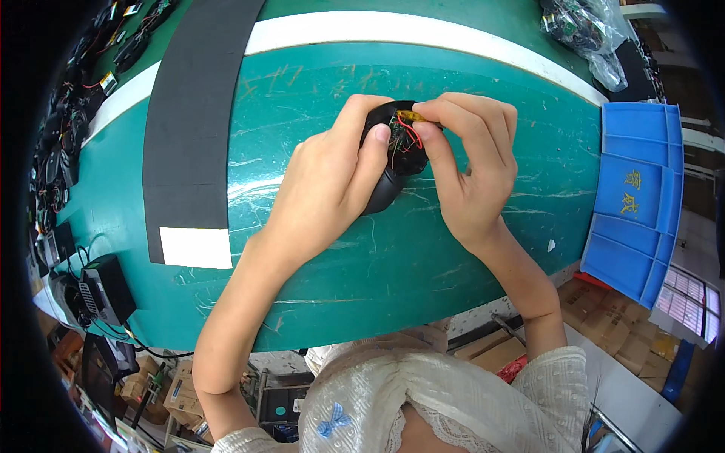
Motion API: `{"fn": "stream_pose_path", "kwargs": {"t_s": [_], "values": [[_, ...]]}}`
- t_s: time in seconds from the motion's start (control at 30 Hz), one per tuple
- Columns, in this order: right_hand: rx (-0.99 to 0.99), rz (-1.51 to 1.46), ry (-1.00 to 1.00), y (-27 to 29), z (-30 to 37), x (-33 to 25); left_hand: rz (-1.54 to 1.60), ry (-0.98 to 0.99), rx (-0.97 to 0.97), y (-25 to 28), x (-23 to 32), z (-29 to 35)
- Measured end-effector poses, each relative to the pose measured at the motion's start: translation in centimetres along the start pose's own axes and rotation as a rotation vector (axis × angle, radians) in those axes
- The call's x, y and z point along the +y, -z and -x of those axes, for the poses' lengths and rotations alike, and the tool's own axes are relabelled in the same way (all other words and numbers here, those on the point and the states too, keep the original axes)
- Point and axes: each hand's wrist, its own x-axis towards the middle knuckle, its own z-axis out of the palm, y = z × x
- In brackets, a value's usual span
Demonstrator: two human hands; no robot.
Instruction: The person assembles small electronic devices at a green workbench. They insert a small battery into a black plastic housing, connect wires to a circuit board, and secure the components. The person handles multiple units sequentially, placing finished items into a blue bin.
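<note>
An opened black device (385, 192), rounded like a computer mouse, is held just above the green table (362, 279). Its inside faces up and shows a bit of circuit board and thin red wires (412, 137). My left hand (321, 174) is closed around its left side, thumb pressed on the inner edge. At the far end of the device, my right hand (476, 162) pinches a small yellow taped piece (411, 116) between thumb and forefinger. The red wires run close to that piece. The fingertips partly cover where it meets the housing.
A long black mat (189, 113) with a white patch lies to the left. Dark wired parts (57, 170) crowd the far left, above a black box (107, 288) with cables. A blue plastic tray (634, 196) stands at the right edge; bagged parts (585, 34) lie beyond.
</note>
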Motion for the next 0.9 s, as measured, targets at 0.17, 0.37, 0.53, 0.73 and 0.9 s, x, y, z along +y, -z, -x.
{"fn": "stream_pose_path", "kwargs": {"t_s": [0.17, 0.37, 0.53, 0.73, 0.9], "values": [[0.005, 0.021, 0.056, -0.2, 0.0, 0.0, 0.004, -0.030, 0.023, -0.1, -0.3, 0.0], [0.002, 0.084, 0.109, -0.6, 0.0, 0.1, -0.036, -0.026, 0.039, -0.1, -0.3, -0.2], [-0.001, 0.142, 0.122, -0.9, 0.3, -0.3, -0.080, -0.050, 0.073, -0.3, -0.4, -0.2], [0.036, 0.165, 0.193, -1.7, 0.5, 0.5, -0.075, -0.026, 0.074, -0.3, -0.4, -0.3], [-0.002, 0.135, 0.132, -1.3, 0.4, 0.1, -0.028, -0.048, 0.063, 0.1, -0.4, -0.3]]}}
